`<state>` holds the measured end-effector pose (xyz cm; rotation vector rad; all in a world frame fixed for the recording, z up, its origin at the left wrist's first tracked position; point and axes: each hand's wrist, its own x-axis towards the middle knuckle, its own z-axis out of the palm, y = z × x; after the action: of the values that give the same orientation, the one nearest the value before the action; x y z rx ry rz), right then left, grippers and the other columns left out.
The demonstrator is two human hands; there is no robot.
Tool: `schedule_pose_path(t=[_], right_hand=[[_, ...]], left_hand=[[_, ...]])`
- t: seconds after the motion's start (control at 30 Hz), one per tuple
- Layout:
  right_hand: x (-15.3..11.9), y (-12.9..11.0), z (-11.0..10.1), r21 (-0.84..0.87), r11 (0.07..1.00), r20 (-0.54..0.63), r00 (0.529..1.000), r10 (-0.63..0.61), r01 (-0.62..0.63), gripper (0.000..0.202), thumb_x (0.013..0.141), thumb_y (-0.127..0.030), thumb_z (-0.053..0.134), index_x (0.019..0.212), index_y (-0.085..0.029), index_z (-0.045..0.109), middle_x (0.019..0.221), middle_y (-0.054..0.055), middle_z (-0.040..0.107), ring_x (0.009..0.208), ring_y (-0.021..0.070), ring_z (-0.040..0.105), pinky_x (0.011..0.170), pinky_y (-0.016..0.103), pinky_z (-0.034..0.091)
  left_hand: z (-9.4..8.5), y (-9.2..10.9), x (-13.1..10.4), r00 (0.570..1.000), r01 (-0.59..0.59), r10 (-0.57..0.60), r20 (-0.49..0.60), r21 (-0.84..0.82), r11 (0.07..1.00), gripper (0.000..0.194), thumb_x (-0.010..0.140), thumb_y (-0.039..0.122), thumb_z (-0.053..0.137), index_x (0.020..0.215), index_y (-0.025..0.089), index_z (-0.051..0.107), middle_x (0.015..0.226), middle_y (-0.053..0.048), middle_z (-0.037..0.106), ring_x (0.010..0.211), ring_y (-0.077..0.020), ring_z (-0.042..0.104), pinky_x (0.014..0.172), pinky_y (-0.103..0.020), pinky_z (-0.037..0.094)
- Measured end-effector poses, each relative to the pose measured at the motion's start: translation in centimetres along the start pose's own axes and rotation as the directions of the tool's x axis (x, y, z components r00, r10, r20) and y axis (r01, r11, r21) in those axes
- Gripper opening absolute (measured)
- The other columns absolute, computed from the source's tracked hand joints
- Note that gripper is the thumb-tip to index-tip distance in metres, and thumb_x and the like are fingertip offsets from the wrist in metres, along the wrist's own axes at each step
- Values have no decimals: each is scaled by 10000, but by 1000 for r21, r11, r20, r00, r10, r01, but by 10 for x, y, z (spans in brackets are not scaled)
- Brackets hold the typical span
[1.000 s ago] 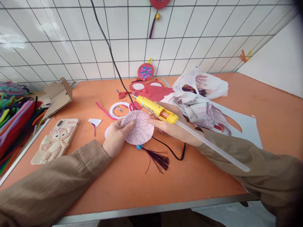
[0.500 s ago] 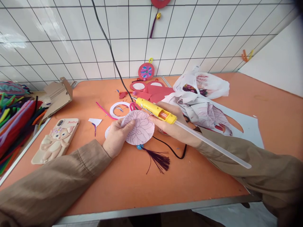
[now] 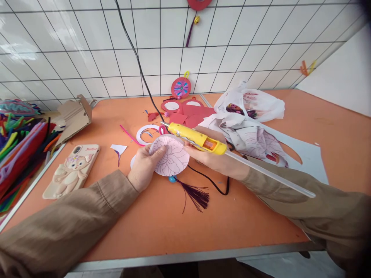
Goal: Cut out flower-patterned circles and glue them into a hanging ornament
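My left hand (image 3: 145, 163) pinches a round paper disc (image 3: 172, 156) with a line-drawn flower on it, thumb on the front face. A blue bead (image 3: 172, 179) and a dark purple tassel (image 3: 195, 195) hang from the disc's lower edge; a pink loop (image 3: 162, 130) shows at its top. In my right hand (image 3: 213, 158) is a yellow hot glue gun (image 3: 194, 136), its metal nozzle pointing left just above the disc. A long translucent glue stick (image 3: 269, 173) sticks out of the gun's back, over my right forearm. My right fingertips are close to the disc's right edge; I cannot tell whether they touch it.
A phone in a cartoon case (image 3: 72, 170) lies left, near colourful pipe cleaners (image 3: 20, 154) and a torn cardboard box (image 3: 75, 117). Behind are a white paper ring (image 3: 140, 136), red paper pieces (image 3: 197, 114), crumpled paper (image 3: 249, 135) and a plastic bag (image 3: 266, 104). A black cord (image 3: 135, 50) hangs down.
The glue gun has shifted slightly right and tilted a little relative to the disc. The whole view has drifted slightly. Both hands keep their hold.
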<state>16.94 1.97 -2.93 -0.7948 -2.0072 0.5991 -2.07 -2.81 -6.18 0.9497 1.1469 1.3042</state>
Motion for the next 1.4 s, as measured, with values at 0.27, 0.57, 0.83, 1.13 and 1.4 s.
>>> schedule_pose_path(t=[0.27, 0.57, 0.83, 1.13, 1.4], right_hand=[[-5, 16, 4, 42, 997, 116, 991, -69, 64, 73, 813, -207, 654, 825, -204, 582, 722, -37, 595, 621, 116, 536, 568, 251, 421], [-1, 19, -4, 88, 979, 219, 956, -198, 182, 100, 836, -187, 644, 763, -208, 579, 671, -42, 551, 570, 108, 499, 525, 255, 392], [10, -2, -21, -32, 999, 101, 995, 5, -2, 170, 869, -336, 665, 773, -226, 576, 657, -28, 581, 561, 130, 503, 503, 279, 407], [10, 16, -10, 78, 996, 29, 999, 44, -46, 162, 802, -302, 743, 844, -209, 616, 815, 2, 683, 751, 173, 641, 695, 324, 524], [4, 2, -8, -34, 999, 35, 999, 22, -21, 206, 849, -288, 651, 711, -187, 536, 629, -39, 521, 581, 110, 459, 554, 267, 368]], left_hand=[[0, 0, 3, 999, 24, -27, -42, -74, 997, 366, 670, 458, 845, 835, 162, 707, 811, -67, 784, 775, -256, 755, 697, -332, 573], [-1, -3, 4, 998, -20, 14, -63, -91, 996, 342, 658, 440, 855, 806, 170, 706, 766, -54, 779, 789, -264, 759, 698, -332, 576], [-3, -4, 4, 997, -76, 75, -29, -44, 996, 350, 758, 470, 802, 949, 180, 752, 898, -58, 802, 892, -257, 756, 792, -341, 583], [0, 1, -4, 991, -125, 119, 53, 138, 982, 435, 768, 553, 772, 956, 161, 776, 864, -72, 796, 815, -257, 748, 731, -337, 597], [3, 3, -5, 994, -9, 9, 109, 0, 1000, 433, 731, 507, 822, 952, 139, 762, 883, -103, 801, 792, -262, 764, 735, -350, 617]])
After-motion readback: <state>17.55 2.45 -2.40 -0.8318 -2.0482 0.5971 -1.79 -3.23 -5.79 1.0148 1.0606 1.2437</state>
